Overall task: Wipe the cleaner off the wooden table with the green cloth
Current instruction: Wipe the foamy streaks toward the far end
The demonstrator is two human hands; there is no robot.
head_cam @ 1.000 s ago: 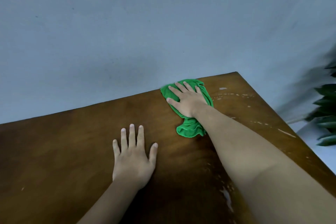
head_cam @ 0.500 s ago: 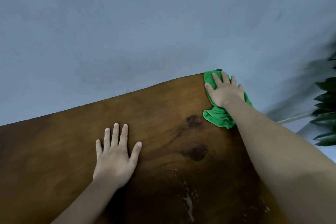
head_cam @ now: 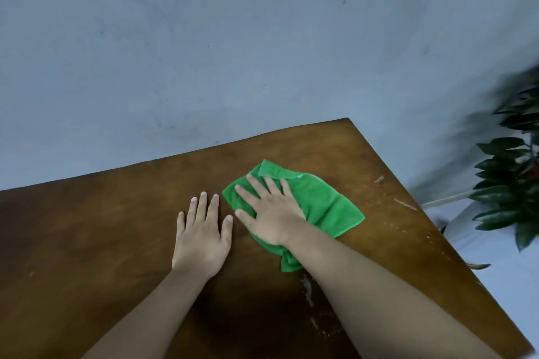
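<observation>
Fingers spread, the right hand (head_cam: 271, 217) presses flat on the green cloth (head_cam: 323, 207), which lies on the wooden counter (head_cam: 87, 242) toward its 2 o'clock corner. At the cloth's 9 o'clock, just beside it, the left hand (head_cam: 202, 237) rests flat and open on bare wood. Whitish cleaner streaks (head_cam: 307, 290) sit at the cloth's 6 o'clock and along the 3 o'clock edge; a leafy plant (head_cam: 513, 183) stands beyond.
</observation>
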